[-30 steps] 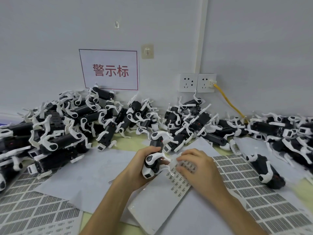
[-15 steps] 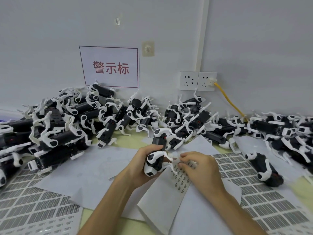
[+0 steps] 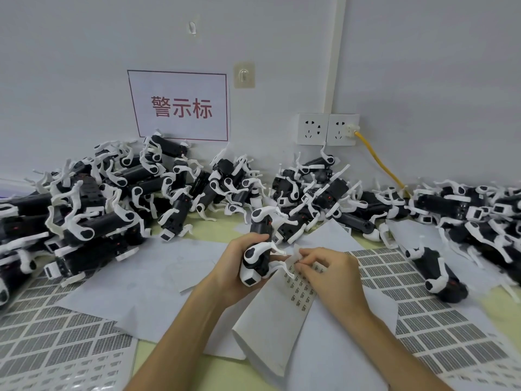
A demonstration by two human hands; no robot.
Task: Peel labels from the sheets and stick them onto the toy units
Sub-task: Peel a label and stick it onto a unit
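Grips toy unit [image 3: 255, 266] in curled left hand [image 3: 229, 275], worktop centre; pinches label [image 3: 296, 253] at top of label sheet [image 3: 270, 320] in right hand [image 3: 334, 277], just beside unit; not yet stuck; piled units [image 3: 112, 204] along back edge, labelling status cannot tell

The print on the label sheet [image 3: 279, 314] right of the held toy [image 3: 255, 263] is too small to read; fingers [image 3: 307, 256] of the right hand [image 3: 334, 277] hide its top labels.
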